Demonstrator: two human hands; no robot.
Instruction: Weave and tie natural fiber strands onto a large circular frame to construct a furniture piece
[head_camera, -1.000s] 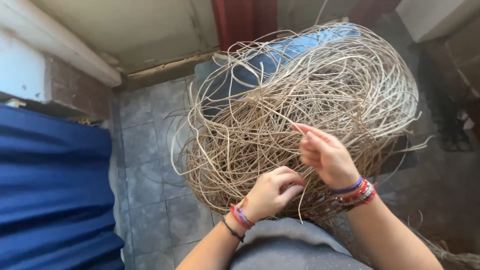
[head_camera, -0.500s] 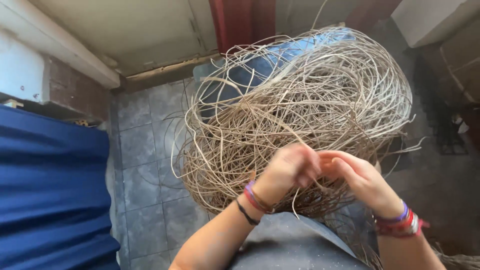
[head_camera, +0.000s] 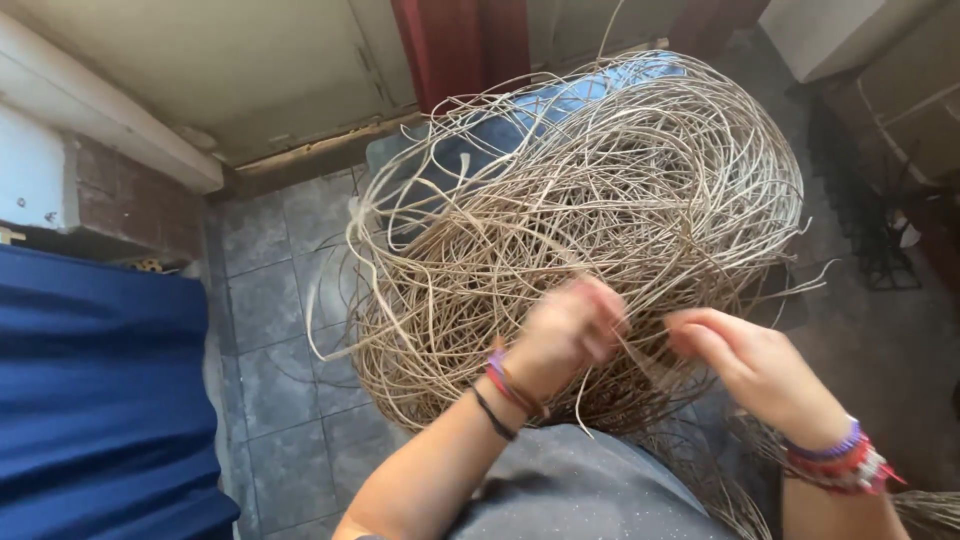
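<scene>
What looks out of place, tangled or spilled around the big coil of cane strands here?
The cane coil is a loose tangle, with stray strands sticking out past its left edge over the tiled floor and more trailing by the lap. The left hand and right hand work at its near edge. Nothing looks broken or spilled.

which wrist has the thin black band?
The left wrist: a thin black band sits behind its purple and red ones. The right wrist carries only a purple, red and white stack.
</scene>
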